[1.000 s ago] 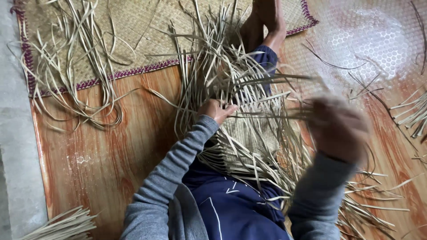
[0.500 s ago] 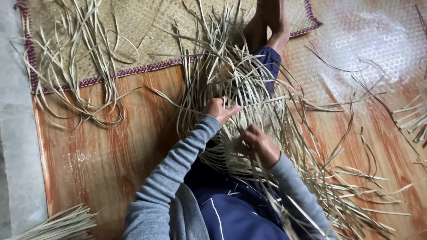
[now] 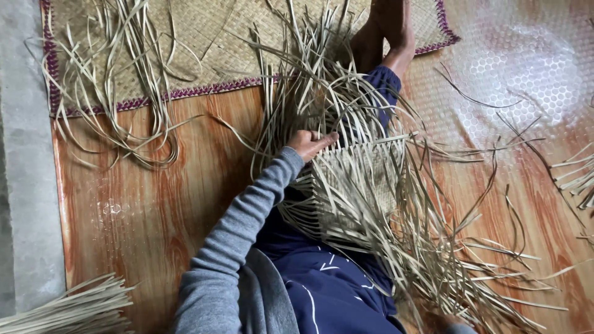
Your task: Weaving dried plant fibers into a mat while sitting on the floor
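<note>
My left hand point(image 3: 309, 143) grips the upper left corner of a half-woven panel of pale straw strips point(image 3: 362, 176) that lies over my leg in navy trousers point(image 3: 322, 284). Long loose strips point(image 3: 433, 247) fan out from the panel on every side. My bare foot point(image 3: 387, 31) rests on a woven mat at the top. Of my right arm only a bit of grey sleeve point(image 3: 461, 329) shows at the bottom edge; the hand itself lies under the strips there, so its state is hidden.
A woven straw mat with a purple border point(image 3: 204, 37) lies at the top, with loose strips point(image 3: 124, 111) curling over it. A bundle of straight strips point(image 3: 62, 306) sits bottom left. Wood-pattern floor point(image 3: 142, 204), grey concrete on the left, more strips point(image 3: 575, 176) at the right edge.
My right hand has swept from the right side across the weave and dropped to the bottom edge, out of sight. The left hand has stayed on the panel's corner.
</note>
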